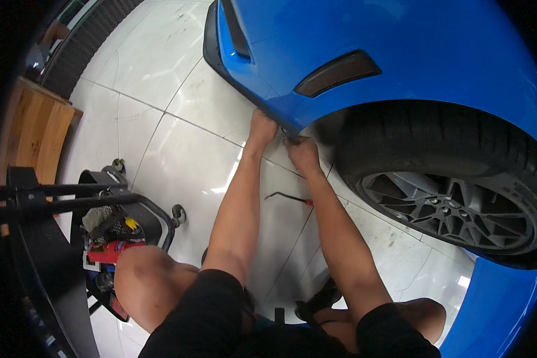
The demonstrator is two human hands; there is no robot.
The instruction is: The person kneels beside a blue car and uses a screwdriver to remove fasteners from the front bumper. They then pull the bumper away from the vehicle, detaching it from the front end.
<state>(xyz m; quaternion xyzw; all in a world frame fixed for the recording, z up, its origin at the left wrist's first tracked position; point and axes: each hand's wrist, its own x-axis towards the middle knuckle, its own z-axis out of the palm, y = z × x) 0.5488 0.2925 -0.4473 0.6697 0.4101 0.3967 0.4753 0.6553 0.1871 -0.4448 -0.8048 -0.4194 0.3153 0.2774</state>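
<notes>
My left hand (262,125) is at the dark lower edge of the blue car bumper (258,70), its fingers curled and partly hidden beneath it. Just right of it, my right hand (302,154) is closed at the same edge near the front of the wheel arch, and what its fingertips hold is too small to make out. Below my hands, on the white tiles, lies a bent metal hook tool (289,198) with a red handle. The front tyre (435,134) and its grey alloy wheel (450,209) are right of my right hand.
At left stands a black wheeled stool (131,200) with a tray holding a red item (110,252) and small tools. Behind it is a wooden block (45,125). My bare knees flank my arms. A blue panel (501,298) shows at lower right.
</notes>
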